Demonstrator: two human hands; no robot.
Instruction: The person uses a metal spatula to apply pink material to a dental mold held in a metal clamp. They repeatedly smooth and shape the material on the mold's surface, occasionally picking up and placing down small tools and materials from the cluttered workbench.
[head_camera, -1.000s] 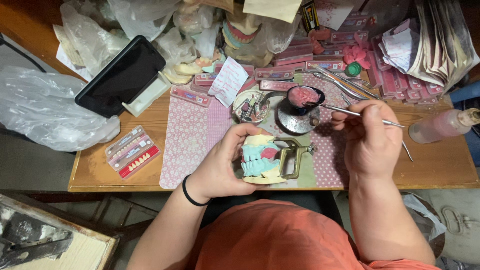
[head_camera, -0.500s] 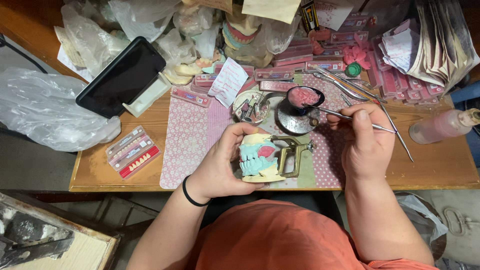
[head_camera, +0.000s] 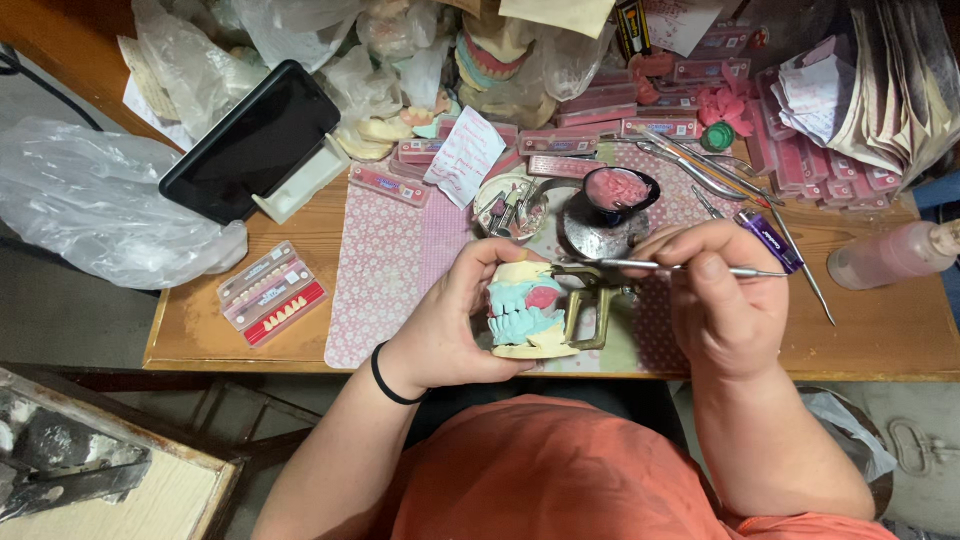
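Observation:
My left hand (head_camera: 447, 325) grips a dental cast model (head_camera: 525, 312) with pale blue teeth and pink wax, mounted on a brass-coloured articulator frame (head_camera: 590, 310). It is held just above the table's front edge. My right hand (head_camera: 722, 300) pinches a thin metal wax tool (head_camera: 650, 265), its tip pointing left and reaching the top of the model. A small black bowl of pink wax (head_camera: 617, 189) stands just behind the model on a round metal base.
A dark tablet (head_camera: 250, 140) leans on a white stand at the left. Trays of artificial teeth (head_camera: 272, 295) lie near the front left edge. Metal instruments (head_camera: 700, 160), pink tooth cards, plastic bags and a pink bottle (head_camera: 890, 255) crowd the wooden table (head_camera: 880, 330).
My right hand has moved left and nearer, bringing the tool's tip from beside the wax bowl onto the model. My left hand has turned the model slightly.

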